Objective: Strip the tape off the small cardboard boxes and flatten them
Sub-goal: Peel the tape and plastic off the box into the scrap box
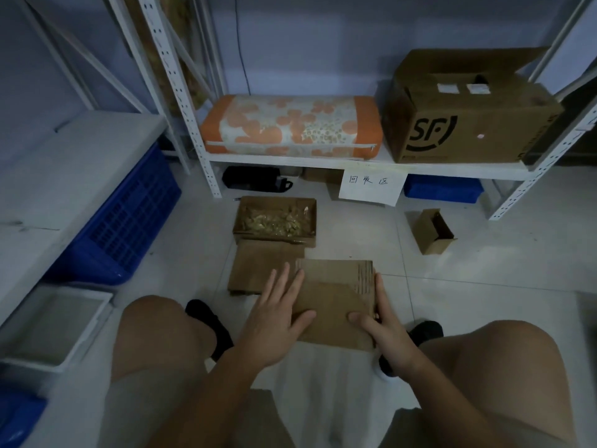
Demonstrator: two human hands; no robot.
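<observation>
A flattened brown cardboard box [336, 295] lies on the tiled floor between my knees. My left hand [274, 315] presses flat on its left edge with straight, spread fingers. My right hand [384, 318] lies along its right edge, thumb on top of the card. Behind and to the left, another flattened box [258, 270] lies partly under it. A small open cardboard box [433, 232] lies on its side on the floor at the right. An open shallow box [274, 219] holds crumpled strips of tape.
A white metal shelf [290, 158] carries an orange flowered cushion [290, 126] and a large SF carton [468, 111]. A paper sign [371, 185] hangs from it. Blue crates [129, 221] and a grey tray [55, 324] stand at the left.
</observation>
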